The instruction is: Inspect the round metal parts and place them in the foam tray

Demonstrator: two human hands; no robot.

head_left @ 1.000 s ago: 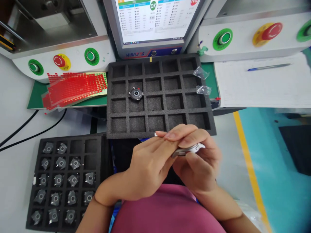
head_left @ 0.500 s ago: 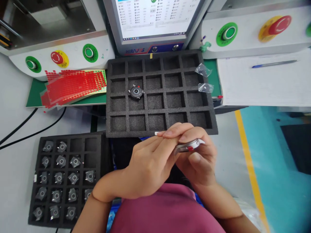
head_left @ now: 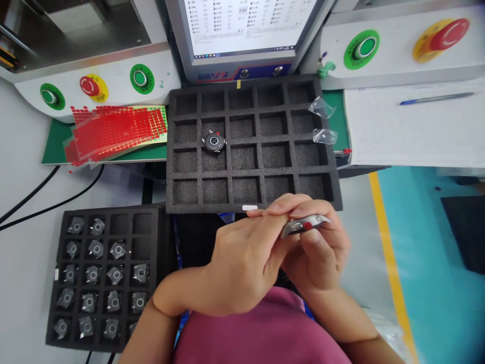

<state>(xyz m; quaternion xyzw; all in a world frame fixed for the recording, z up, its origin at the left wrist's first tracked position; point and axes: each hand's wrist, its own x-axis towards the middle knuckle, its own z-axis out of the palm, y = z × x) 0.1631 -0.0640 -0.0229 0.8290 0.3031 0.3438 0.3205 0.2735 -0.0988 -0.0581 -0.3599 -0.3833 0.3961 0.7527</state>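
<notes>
Both hands meet around a silver watch case (head_left: 303, 225) with a red mark on its side, held in front of my chest. My left hand (head_left: 246, 258) grips its left end, with the fingertips partly hidden behind it. My right hand (head_left: 322, 247) has its thumb on the near side and its fingers curled behind. Just beyond the hands is a black foam tray (head_left: 242, 172) with square pockets. A second watch case (head_left: 214, 142), dark with a round sensor back and a red mark, lies there across a divider.
Lower left, another foam tray (head_left: 127, 263) carries several watch cases in clear film. Scraps of clear film (head_left: 325, 136) lie on the first tray's right edge. Red sticker sheets (head_left: 117, 131), a monitor (head_left: 246, 30), a pen (head_left: 437, 99) on paper and button panels (head_left: 94, 86) stand around.
Both hands and the watch case they hold have shifted slightly right in the view. My right thumb now lies closer against the red mark. The camera view has moved a little.
</notes>
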